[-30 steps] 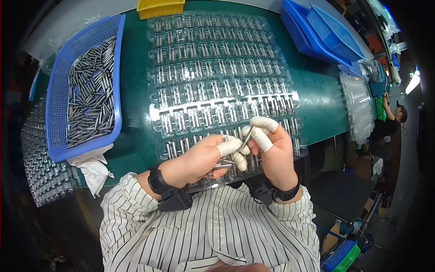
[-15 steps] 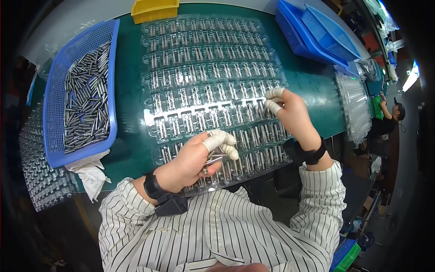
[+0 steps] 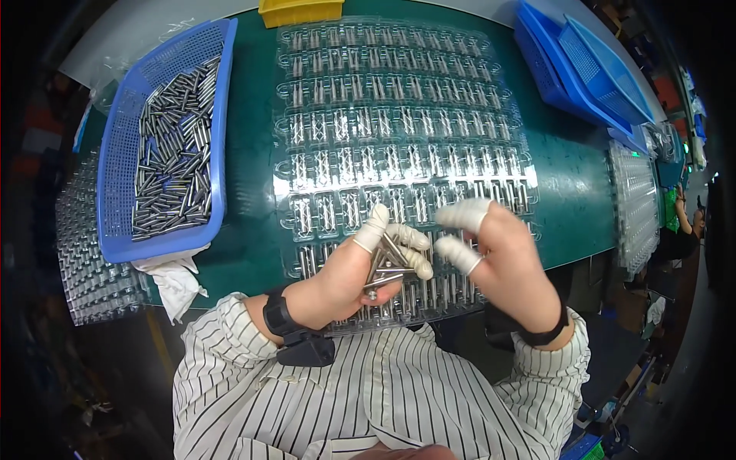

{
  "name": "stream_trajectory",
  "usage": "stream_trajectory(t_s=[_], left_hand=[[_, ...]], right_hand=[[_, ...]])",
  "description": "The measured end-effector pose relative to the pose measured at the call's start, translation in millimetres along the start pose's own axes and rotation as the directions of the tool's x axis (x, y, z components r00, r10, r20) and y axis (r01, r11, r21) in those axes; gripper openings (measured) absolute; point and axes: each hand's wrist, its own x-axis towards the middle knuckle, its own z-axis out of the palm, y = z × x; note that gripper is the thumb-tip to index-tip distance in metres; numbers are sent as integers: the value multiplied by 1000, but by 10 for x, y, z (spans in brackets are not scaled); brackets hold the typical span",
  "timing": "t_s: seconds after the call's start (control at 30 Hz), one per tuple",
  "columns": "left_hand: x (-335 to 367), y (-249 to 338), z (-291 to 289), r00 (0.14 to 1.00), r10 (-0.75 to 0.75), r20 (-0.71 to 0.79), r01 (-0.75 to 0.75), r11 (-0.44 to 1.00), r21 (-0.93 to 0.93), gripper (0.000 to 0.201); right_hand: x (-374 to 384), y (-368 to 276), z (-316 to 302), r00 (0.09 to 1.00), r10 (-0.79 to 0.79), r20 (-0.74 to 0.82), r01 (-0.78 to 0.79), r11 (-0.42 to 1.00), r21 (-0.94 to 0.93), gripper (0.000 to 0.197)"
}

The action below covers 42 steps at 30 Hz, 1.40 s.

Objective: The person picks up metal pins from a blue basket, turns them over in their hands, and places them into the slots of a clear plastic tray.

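Note:
Several short metal pins (image 3: 389, 271) rest loosely in my left hand (image 3: 345, 277), which is half curled, palm up, with pale finger cots on the thumb and fingertips. My right hand (image 3: 512, 259) hovers just to the right, its cotted thumb and fingers spread and slightly blurred, with nothing visible between them. Beneath both hands lie clear plastic blister trays (image 3: 399, 153), set out in rows across the green table; metal pins fill many of their slots. My hands and forearms hide part of the nearest rows.
On the left, a blue perforated basket (image 3: 123, 169) holds a heap of metal pins, with a white cloth (image 3: 172, 280) under its near end. Stacked blue baskets (image 3: 552, 73) stand at the far right, and a yellow bin (image 3: 300, 11) at the back. More clear trays (image 3: 635, 203) are piled on the right.
My right hand has come back from the trays toward my left hand, its fingers now spread. The left hand has turned more open, showing the pins. The view has shifted slightly.

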Motion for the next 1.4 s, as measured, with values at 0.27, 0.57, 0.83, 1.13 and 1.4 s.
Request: stream_trajectory(t_s=[0.27, 0.57, 0.83, 1.13, 1.4], left_hand=[[-28, 27, 10, 991, -1, -133, 19, 991, 132, 65], [-85, 72, -94, 992, -5, -129, 34, 975, 221, 68], [-199, 98, -241, 992, -37, -122, 62, 976, 209, 70], [-279, 146, -283, 987, 4, -161, 12, 995, 98, 56], [-256, 110, -265, 975, 98, -197, -78, 991, 107, 47]], right_hand=[[6, -229, 342, 985, -47, 164, 65, 993, -102, 24], [96, -237, 505, 978, 50, 201, -43, 998, -39, 19], [31, -163, 599, 989, -52, 140, 35, 992, 120, 16], [47, -258, 549, 997, -9, 80, 4, 998, 58, 15], [116, 109, 314, 901, 431, 45, -410, 882, -232, 13]])
